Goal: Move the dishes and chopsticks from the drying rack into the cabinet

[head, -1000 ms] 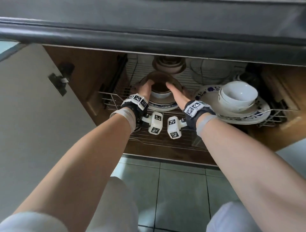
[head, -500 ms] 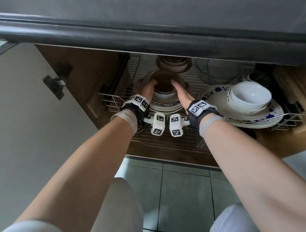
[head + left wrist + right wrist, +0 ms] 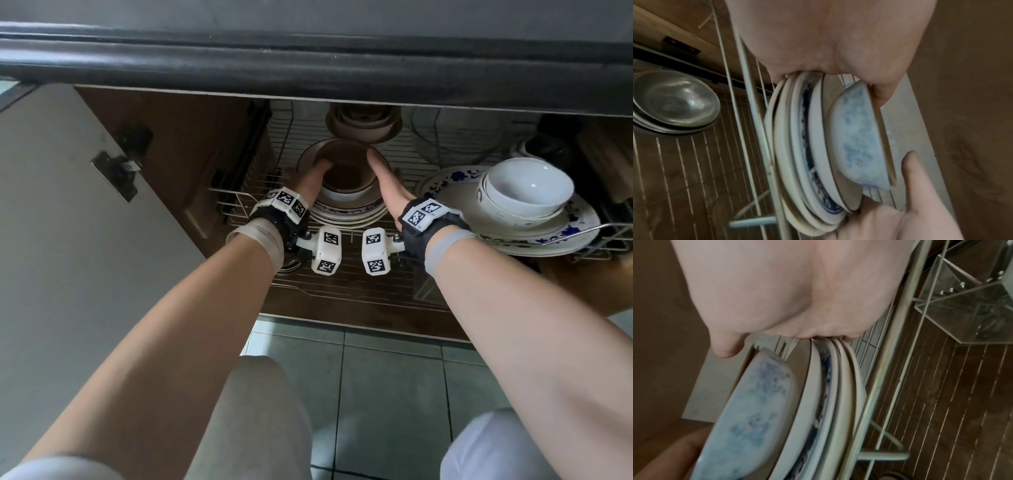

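A stack of plates (image 3: 346,217) with a brown-lined bowl (image 3: 346,174) on top sits low over the front of the cabinet's wire basket (image 3: 342,277). My left hand (image 3: 310,180) grips its left side and my right hand (image 3: 385,181) its right side. In the left wrist view, my left hand (image 3: 828,40) has its fingers hidden behind the stack (image 3: 797,146) and its thumb on the rim of the blue-mottled bowl (image 3: 859,138). The right wrist view shows my right hand (image 3: 787,288) curled round the plates (image 3: 830,394) beside the bowl (image 3: 748,410). I cannot tell whether the stack touches the wires.
To the right lies a large blue-patterned plate (image 3: 455,202) bearing white bowls (image 3: 527,188). More bowls (image 3: 363,123) stand behind the stack. Steel bowls (image 3: 674,104) lie on the lower rack at the left and a clear plastic box (image 3: 962,305) at the right. The counter edge (image 3: 308,68) overhangs, and the cabinet door (image 3: 68,240) stands open on the left.
Both hands keep the same hold on the stack, which stays at about the same spot in the basket. Only the head view has shifted a little.
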